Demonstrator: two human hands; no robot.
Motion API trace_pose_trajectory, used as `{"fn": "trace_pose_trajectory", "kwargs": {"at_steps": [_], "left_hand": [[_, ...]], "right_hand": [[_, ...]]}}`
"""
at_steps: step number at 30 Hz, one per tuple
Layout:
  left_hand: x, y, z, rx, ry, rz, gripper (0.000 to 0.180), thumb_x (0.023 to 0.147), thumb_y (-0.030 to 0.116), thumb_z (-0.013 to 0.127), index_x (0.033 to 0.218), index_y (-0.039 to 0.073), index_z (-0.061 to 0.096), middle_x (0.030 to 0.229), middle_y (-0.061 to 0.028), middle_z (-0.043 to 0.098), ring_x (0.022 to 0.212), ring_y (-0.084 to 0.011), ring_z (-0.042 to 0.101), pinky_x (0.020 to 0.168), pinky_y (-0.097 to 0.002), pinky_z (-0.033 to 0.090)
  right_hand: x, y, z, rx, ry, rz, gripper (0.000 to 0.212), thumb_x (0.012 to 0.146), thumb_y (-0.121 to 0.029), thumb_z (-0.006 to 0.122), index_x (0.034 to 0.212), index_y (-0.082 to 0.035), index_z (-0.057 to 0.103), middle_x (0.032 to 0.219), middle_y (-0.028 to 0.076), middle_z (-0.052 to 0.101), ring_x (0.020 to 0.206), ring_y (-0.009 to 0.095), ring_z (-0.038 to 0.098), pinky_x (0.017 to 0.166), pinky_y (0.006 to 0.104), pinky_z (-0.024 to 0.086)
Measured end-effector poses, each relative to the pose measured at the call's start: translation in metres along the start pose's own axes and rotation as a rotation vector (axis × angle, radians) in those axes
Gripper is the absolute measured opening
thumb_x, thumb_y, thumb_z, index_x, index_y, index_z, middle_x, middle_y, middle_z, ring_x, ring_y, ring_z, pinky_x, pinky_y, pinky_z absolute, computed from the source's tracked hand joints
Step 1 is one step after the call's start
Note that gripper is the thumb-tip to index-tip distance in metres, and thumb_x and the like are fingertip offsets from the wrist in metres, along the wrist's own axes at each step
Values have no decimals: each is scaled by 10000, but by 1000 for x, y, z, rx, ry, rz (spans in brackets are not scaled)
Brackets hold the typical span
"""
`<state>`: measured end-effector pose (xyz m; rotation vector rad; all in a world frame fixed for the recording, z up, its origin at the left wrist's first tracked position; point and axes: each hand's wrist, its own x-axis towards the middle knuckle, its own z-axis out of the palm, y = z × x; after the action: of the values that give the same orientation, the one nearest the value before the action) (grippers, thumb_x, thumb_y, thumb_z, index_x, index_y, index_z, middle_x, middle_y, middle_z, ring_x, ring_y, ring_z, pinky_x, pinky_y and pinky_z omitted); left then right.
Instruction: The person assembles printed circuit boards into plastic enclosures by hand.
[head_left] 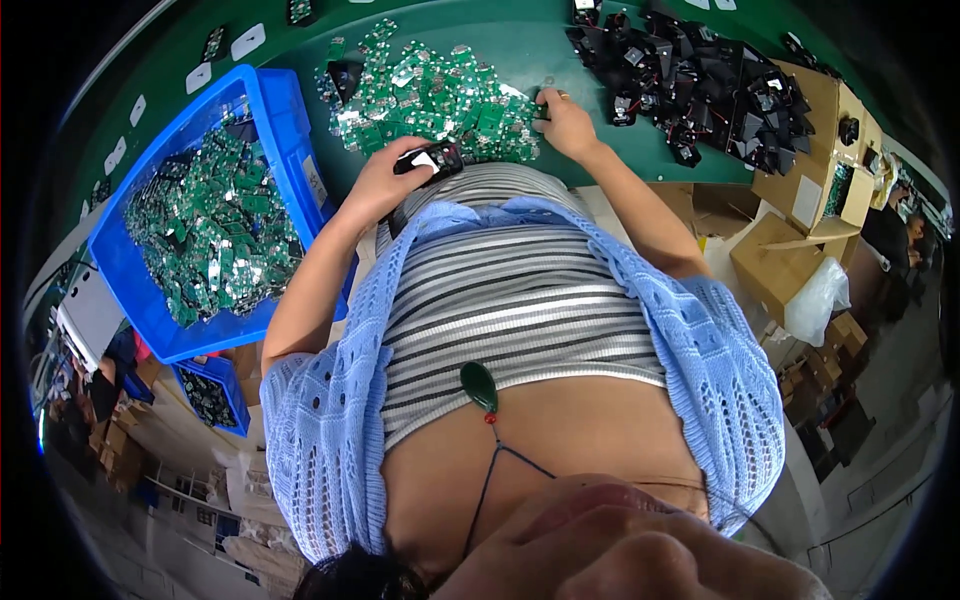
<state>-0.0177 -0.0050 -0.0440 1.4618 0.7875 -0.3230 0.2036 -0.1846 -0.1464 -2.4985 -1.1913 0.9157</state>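
Observation:
My left hand (378,185) is closed around a small black plastic housing (443,158) with a white patch, at the near edge of the green table (500,35). Just beyond it, a loose heap of small green circuit boards (430,95) spreads over the tabletop. At the right end of that heap is my right hand (572,128), its thumb and forefinger bent together in a pinch. Whatever sits between those fingertips is too small to make out. A ring shows on one finger of this hand.
To the left stands a large blue bin (98,245) full of similar green boards, with a smaller blue bin (243,405) below it. Black housings with wires (690,85) pile up at the far right, beside an open cardboard box (808,150). White pads (248,40) lie along the far left edge.

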Motion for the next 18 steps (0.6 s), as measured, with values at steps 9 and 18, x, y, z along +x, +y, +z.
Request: {"fn": "trace_pose_trajectory", "kwargs": {"at_steps": [9, 18], "left_hand": [[13, 38, 25, -611, -14, 130, 205, 906, 84, 487, 1072, -37, 483, 974, -143, 604, 852, -223, 633, 729, -307, 532], [4, 36, 27, -616, -74, 216, 210, 896, 74, 501, 1076, -34, 488, 987, -140, 599, 835, -231, 641, 706, -301, 534]], "right_hand": [[-5, -6, -29, 355, 313, -107, 307, 771, 24, 552, 1039, -123, 580, 760, 130, 599, 576, 240, 580, 533, 324, 483], [-13, -31, -58, 507, 434, 15, 224, 831, -97, 583, 1054, -74, 581, 876, 94, 645, 766, 187, 628, 646, 311, 513]]}}
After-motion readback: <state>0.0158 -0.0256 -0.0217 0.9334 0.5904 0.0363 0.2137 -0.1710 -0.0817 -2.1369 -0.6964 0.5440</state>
